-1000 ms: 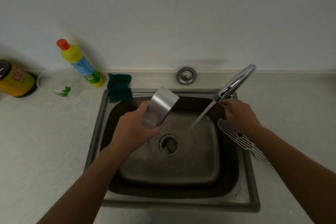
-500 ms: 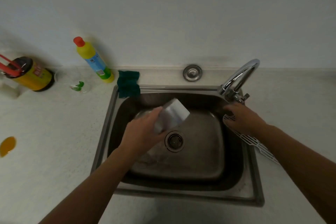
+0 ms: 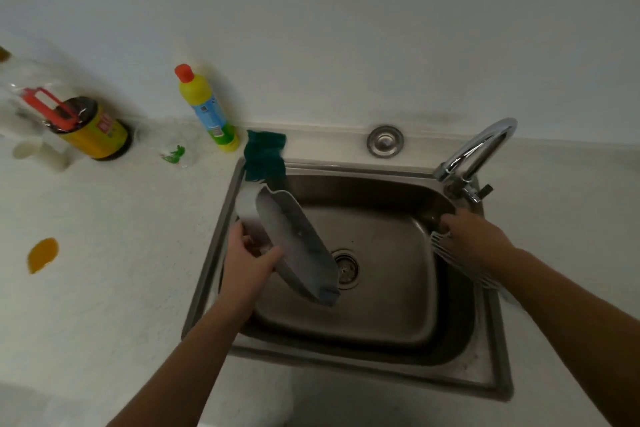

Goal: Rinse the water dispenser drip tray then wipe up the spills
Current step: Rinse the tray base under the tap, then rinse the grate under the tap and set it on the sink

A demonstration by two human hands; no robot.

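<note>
Head view, looking down on a steel sink (image 3: 408, 371) set in a pale counter (image 3: 114, 305). Left hand (image 3: 249, 263) closed around the near long edge of the grey drip tray (image 3: 298, 246), thumb on the inside face. Tray held tilted over the left half of the basin, high end toward 11 o'clock, low end toward 5 o'clock, just beside the drain (image 3: 344, 265); its open side faces right.

Right hand (image 3: 474, 239) at 3 o'clock over the sink's right rim, fingers curled onto the white slotted grille (image 3: 460, 263), which lies across that rim. The hand covers the grille's far end; the hold looks like a grip, though contact under the palm is hidden.

Faucet (image 3: 474, 152) at 1 o'clock, spout arching left; no stream visible. Round metal cap (image 3: 385, 141) at 12 o'clock behind the basin. Green cloth (image 3: 265, 156) draped over the back-left corner of the sink, just beyond the tray's high end. Yellow bottle with red cap (image 3: 204, 111) at 11 o'clock against the wall. Yellow jar (image 3: 93, 130) at 10 o'clock, a red-handled item resting on top. Orange spill (image 3: 42, 254) on the counter at 9 o'clock, well apart from the sink.
</note>
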